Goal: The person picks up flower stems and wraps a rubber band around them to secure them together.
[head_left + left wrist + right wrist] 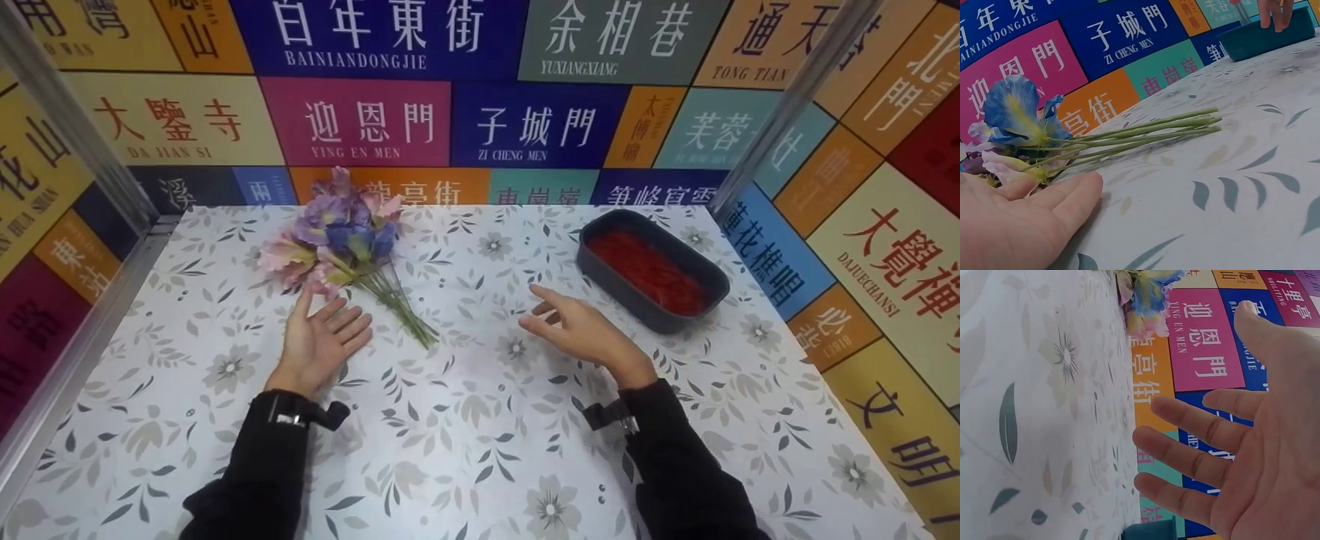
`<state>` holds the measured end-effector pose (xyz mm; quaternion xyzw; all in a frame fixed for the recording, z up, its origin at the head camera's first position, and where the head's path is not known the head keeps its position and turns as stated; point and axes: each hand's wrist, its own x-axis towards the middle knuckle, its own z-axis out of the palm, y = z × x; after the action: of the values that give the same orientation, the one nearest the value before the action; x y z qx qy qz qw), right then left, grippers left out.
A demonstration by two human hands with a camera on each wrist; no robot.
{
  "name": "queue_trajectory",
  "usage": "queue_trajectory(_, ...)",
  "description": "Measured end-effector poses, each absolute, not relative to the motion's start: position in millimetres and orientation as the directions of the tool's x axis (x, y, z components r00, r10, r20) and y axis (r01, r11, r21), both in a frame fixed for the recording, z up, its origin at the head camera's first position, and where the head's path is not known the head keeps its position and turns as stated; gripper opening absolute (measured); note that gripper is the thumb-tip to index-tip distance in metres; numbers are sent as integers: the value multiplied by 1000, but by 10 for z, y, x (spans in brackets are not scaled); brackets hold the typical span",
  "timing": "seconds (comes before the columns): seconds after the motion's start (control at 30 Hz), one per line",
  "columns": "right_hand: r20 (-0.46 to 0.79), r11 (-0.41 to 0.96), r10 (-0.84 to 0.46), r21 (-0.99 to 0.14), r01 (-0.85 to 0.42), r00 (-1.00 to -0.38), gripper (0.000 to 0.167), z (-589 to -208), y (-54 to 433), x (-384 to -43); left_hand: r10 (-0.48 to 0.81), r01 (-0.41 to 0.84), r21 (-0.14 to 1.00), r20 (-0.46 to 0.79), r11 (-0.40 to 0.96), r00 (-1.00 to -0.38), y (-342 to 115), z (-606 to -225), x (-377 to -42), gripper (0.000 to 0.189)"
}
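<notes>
A person's left hand (322, 341), grip spread palm up, was just beside flowers (354, 234) lying on the surface (465, 427); the right hand (585, 330), grip also spread, hung near a dark tub (619, 292).

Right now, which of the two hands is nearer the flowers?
The left hand, palm up beside the pink and purple flowers; the right hand is farther off, nearer the dark tub.

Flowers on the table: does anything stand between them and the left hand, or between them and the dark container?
Nothing visible separates the flowers from the left hand. Toward the container, the right hand is in the near part of the gap; farther back, only tabletop shows.
</notes>
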<state>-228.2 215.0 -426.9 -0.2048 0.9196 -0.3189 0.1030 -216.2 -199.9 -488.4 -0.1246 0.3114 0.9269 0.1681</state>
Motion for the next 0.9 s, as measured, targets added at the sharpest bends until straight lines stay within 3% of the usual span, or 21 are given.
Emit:
queue_trajectory(0.17, -75, 670, -493, -669, -323, -867, 78, -4335, 1896, -2431, 243, -381, 441, -336, -813, -910, -2017, -4896, -2251, 86)
queue_trajectory(0.4, -187, 705, -495, -658, -266, -849, 91, -4503, 1435, -2557, 239, -386, 385, -376, -838, -895, -1900, -4888, -2374, 85)
queue_trajectory(0.67, -216, 803, -443, -527, -278, -870, 91, -4634, 982, -2578, 245, -430, 452, -411, -781, -878, -1789, -4847, -2533, 74)
queue_trajectory(0.9, -247, 871, -430, -368, -327, -868, 81, -4660, 667, -2567, 240, -448, 460, -442, -766, -864, -1702, -4816, -2602, 76)
